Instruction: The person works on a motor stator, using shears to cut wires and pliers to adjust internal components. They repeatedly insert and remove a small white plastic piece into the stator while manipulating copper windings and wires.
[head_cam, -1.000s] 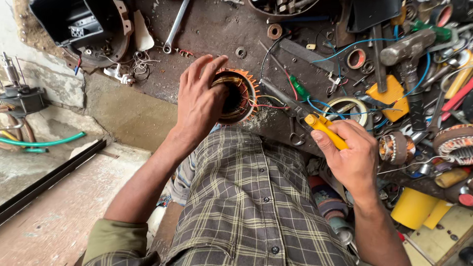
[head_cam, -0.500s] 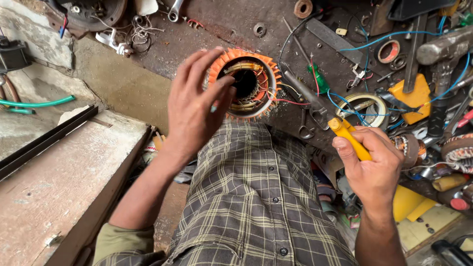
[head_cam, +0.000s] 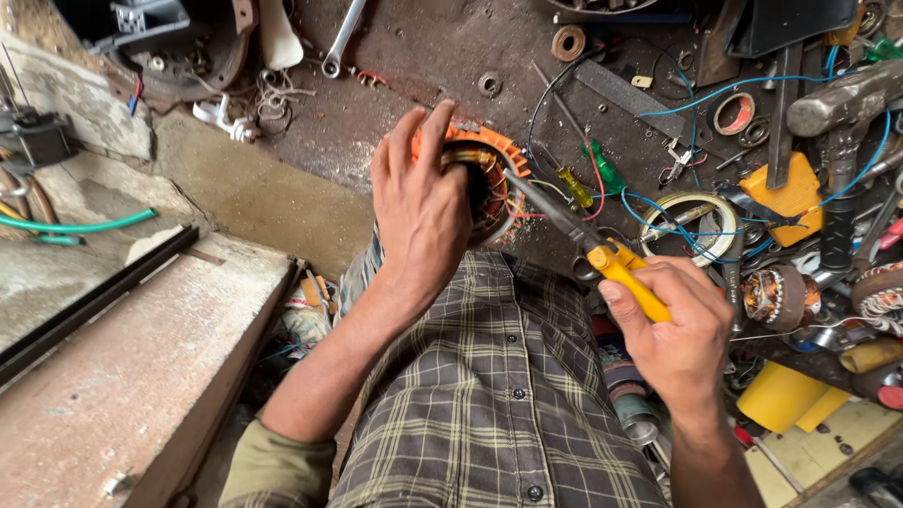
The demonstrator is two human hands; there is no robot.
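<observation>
Even soft daylight, weak shadows, no glare; sharp centre, slight wide-angle stretch at edges.

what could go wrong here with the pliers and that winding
The pliers in the right hand point their tips into the stator, close to the left hand gripping it: a slip might jab the fingers or nick the copper wire. The stator sits at the bench edge over the lap, so it may drop. Loose blue wires nearby might snag.

Left hand (head_cam: 423,202) spread, fingers curled forward; right hand (head_cam: 673,325) fisted (thumb on top).
</observation>
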